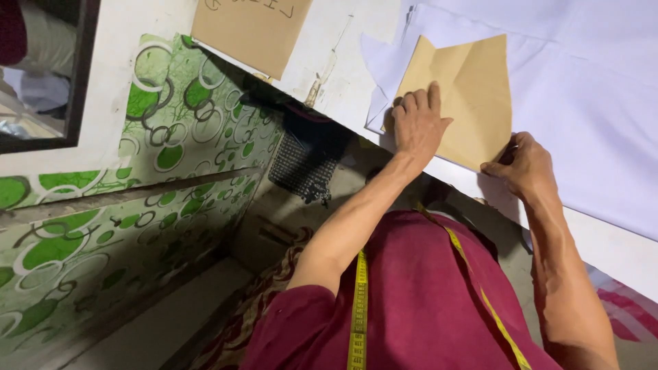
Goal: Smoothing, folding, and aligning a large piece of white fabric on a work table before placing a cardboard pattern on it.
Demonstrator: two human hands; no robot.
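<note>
Head view: your left hand presses flat, open, on the paper pattern; right hand pinches its corner over white cloth. Thin, creasable, probably slides; hold edges.

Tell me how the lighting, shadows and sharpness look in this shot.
Head view: bright, even light on the white cloth and brown paper pattern, no glare; left hand and right hand sharp; deep shadow under the table edge; the whole frame is tilted.
</note>
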